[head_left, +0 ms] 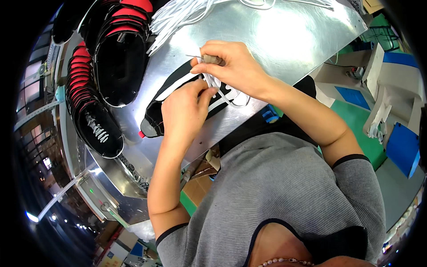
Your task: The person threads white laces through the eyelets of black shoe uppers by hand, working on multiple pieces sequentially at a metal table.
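A black shoe upper (155, 111) with white strips and a red heel tab lies flat on the metal table. White shoelace (228, 103) runs through its middle and loops out to the right. My right hand (235, 62), above the upper, is closed round the wooden handle of an awl (212, 59); its thin metal shaft points left. Against the upper, my left hand (184, 107) has its thumb and fingers pinched at the lace. The fingertips partly hide where the lace passes through.
On the metal table (267, 35), a bundle of white laces (178, 22) lies at the far side. Stacked black uppers with red linings (122, 62) stand at the left, beside another row (95, 120). A pale trough with blue panels (402, 149) is off to the right.
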A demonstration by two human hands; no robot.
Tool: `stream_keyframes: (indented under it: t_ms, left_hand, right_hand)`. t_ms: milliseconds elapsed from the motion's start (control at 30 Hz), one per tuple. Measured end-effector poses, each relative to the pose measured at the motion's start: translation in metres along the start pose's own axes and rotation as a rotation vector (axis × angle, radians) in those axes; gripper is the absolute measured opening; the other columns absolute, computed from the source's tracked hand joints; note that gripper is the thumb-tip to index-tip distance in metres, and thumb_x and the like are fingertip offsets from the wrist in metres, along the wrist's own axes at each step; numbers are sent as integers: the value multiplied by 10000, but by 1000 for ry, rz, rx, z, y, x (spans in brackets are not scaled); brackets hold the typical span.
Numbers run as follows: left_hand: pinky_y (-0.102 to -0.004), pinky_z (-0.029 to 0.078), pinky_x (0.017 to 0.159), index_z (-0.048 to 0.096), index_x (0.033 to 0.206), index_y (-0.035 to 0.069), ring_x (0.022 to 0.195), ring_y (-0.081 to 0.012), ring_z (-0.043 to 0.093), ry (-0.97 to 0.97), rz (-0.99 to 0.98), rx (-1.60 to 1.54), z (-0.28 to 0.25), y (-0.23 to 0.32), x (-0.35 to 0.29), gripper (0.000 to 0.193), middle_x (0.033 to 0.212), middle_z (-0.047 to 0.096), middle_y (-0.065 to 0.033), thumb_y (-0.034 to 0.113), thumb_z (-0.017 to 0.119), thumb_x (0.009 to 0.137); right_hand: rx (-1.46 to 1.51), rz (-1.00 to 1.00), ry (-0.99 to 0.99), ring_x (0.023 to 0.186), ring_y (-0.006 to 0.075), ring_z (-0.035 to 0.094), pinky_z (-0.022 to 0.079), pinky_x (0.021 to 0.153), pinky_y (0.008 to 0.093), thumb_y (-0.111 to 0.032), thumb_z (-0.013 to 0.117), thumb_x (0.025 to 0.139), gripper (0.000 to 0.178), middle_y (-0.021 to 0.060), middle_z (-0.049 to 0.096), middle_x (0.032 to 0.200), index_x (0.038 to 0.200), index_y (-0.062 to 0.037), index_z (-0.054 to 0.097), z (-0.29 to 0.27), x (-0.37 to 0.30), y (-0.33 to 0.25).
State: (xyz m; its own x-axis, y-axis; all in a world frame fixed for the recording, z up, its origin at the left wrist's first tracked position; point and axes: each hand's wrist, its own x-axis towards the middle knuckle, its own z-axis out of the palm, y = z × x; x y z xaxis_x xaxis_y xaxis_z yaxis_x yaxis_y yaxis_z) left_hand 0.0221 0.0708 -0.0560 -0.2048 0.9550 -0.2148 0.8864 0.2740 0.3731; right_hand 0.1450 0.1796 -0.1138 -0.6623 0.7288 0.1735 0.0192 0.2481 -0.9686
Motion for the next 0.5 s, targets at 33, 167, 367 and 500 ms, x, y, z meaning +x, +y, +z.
stream_keyframes:
  t_ms: [33, 167, 367, 500]
  left_hand:
    - [-394, 478, 631, 698, 891, 72, 693, -291, 644, -17, -55, -45, 1, 0, 3, 231, 747, 672, -80, 302, 683, 882]
    - [-358, 458, 601, 682, 812, 67, 611, -260, 610, -43, -157, -139, 4, -7, 9, 279, 671, 646, -74, 338, 690, 875]
    - [-357, 438, 584, 684, 807, 69, 565, -241, 561, 12, -147, -190, 12, -10, 15, 300, 623, 602, -67, 360, 682, 879]
    - [-350, 431, 576, 684, 812, 63, 556, -236, 550, 7, -129, -202, 12, -12, 15, 271, 619, 593, -73, 326, 687, 879]
  right_hand:
    - [6, 46, 19, 740, 102, 617, 449, 614, 267, -205, 705, 911, 264, 50, 606, 799, 1044, 8, 621, -1, -2, 0]
    - [44, 233, -36, 700, 191, 643, 494, 649, 314, -220, 627, 948, 274, 119, 676, 801, 1090, 3, 556, -21, -28, -11]
    - [-4, 233, -136, 612, 211, 623, 470, 593, 335, -176, 617, 931, 173, 108, 659, 700, 904, -6, 601, -25, -60, -4]
    - [-114, 228, -204, 601, 167, 621, 458, 562, 305, -149, 626, 933, 145, 98, 679, 728, 949, -7, 603, -26, -54, -4]
